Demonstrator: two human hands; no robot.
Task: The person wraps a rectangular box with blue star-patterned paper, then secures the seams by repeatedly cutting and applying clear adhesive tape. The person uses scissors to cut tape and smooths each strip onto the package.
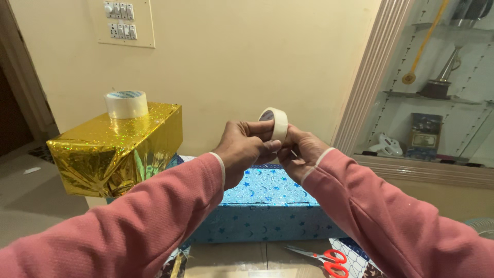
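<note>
Both hands up at chest height: left hand (pixel 246 148) and right hand (pixel 302 152) pinch the small tape roll (pixel 275 123) between them, above the blue box (pixel 265 206); scissors (pixel 324 256) at five o'clock.

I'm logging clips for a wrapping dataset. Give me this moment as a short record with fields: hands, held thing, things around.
left hand: left hand grips the small tape roll from the left
right hand: right hand touches the same roll from the right and below
roll pose: held up on edge, above the blue star-patterned box
to the left: gold wrapped box with a larger tape roll standing on top
below: red-handled scissors lying near the blue box
sleeves: pink
</note>
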